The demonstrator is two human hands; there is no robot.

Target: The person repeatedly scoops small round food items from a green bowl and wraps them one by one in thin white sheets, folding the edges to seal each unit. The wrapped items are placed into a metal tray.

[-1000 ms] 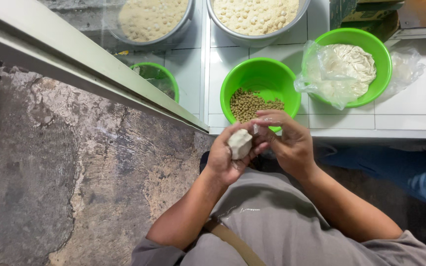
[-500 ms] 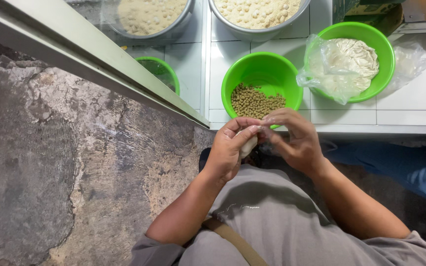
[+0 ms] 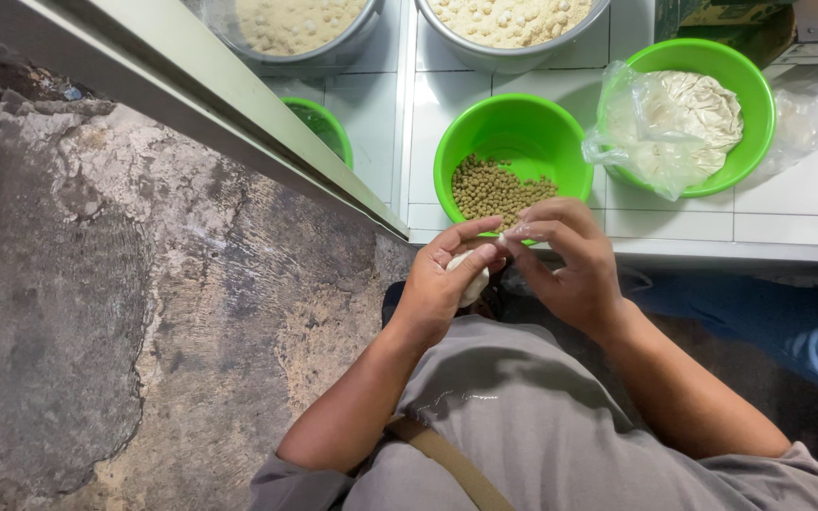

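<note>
Pinching a pale dough piece (image 3: 471, 274), apparently, both hands (image 3: 513, 274) closed, green bowl (image 3: 513, 128) of peas (image 3: 496, 187)

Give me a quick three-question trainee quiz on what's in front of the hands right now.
1. True or false: the left hand holds a small pale packet.
2. What fills the green bowl nearest the hands? A) small olive-green pellets B) water C) rice
3. What does the right hand do?

Key:
1. True.
2. A.
3. Its fingertips pinch the packet's top, beside the left thumb.
</note>
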